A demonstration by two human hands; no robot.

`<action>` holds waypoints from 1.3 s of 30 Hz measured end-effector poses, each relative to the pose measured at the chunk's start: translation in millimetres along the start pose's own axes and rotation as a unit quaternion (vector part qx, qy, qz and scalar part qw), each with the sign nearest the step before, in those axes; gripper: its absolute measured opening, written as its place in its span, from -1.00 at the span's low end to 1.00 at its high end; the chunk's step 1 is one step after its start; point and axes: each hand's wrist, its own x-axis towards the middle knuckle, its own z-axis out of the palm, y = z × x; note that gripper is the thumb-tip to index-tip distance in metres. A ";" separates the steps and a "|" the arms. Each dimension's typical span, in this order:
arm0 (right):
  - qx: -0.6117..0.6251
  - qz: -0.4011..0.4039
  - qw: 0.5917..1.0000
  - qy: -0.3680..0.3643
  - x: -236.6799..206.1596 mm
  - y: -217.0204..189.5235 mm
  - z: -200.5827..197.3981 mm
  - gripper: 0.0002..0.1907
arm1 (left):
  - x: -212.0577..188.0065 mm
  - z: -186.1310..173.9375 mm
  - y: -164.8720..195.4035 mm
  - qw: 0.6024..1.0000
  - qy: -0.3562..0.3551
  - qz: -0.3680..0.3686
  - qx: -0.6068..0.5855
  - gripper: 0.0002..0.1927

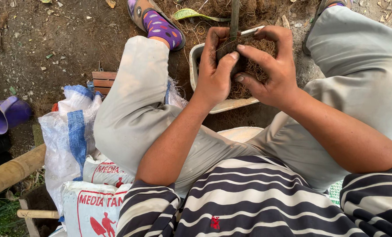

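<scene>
striped in navy and white, the person's shirt [248,202] fills the bottom edge, with a small red mark on its front. pale grey trousers [134,109] cover both bent knees, spread to either side.

between the knees, both hands press together around a clump of brown coconut fibre [248,66]. left hand [215,70] is curled closed on the clump's near side, thumb laid across the top. right hand [273,66] wraps the far and right side, fingers bent over it, index finger touching the left thumb. the clump sits above a shallow white rectangular tray [224,105] holding more fibre, resting on the dirt ground [51,39]. a thin dark upright stem [234,15] rises just behind the hands.

at the lower left lie stacked white sacks [90,206] with red lettering and a red figure printed on them; above these a woven white bag with a blue stripe [71,131], crumpled open. a purple plastic funnel [3,115] lies at the left edge, a bamboo pole [11,171] below it. a foot in a purple spotted sock and sandal [157,24] rests near the top.
</scene>
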 end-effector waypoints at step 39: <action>0.681 0.403 0.564 0.237 -146.8 -39.7 -44.5 -0.26 | -143.8 160.6 -48.7 0.829 0.063 0.252 0.495 -0.32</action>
